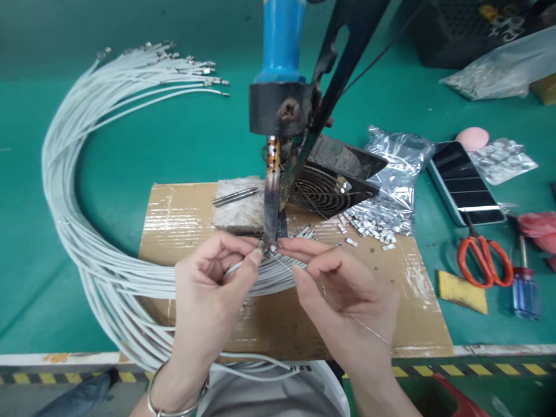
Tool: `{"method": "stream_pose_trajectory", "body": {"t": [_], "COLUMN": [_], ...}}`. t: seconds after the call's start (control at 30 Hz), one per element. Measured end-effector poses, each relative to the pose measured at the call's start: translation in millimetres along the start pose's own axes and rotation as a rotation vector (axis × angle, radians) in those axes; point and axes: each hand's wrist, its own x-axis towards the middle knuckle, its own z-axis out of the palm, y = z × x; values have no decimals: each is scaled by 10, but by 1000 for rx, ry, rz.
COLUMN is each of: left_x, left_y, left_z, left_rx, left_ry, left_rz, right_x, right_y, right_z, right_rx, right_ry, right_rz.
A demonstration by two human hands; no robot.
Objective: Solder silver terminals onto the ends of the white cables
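A soldering iron (272, 211) with a blue handle is clamped upright, its tip pointing down between my two hands. My left hand (212, 295) is closed, pinching a white cable (233, 269) whose end lies right under the tip. My right hand (347, 289) is closed on a thin solder wire (369, 329), which crosses the palm and runs toward the tip. Its fingertips also touch something tiny at the cable end, too small to make out. A bundle of white cables (63, 174) curves round from the left and passes beneath both hands.
A cardboard sheet (417, 313) covers the bench under the hands. Behind the iron stand a black fan (319, 188) and a grey block (238, 214) carrying metal rods. Small metal connectors (373, 226), a phone (467, 182), orange-handled scissors (484, 260) and a screwdriver (525, 295) lie rightward.
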Motion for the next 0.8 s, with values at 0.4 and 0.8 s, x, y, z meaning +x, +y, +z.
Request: {"method": "stream_pose_trajectory", "body": {"t": [0.4,0.8], "left_x": [-2,-3], "left_y": [0,-3], "left_z": [-5,-17], "left_rx": [-4,40], "left_ry": [-16,1], "left_rz": [6,30], "right_x": [18,22], "right_y": [-12,-3], "right_z": [0,9], "right_rx": [-52,-53], "right_ry": [-4,0], "right_rz": [-10,-47]}}
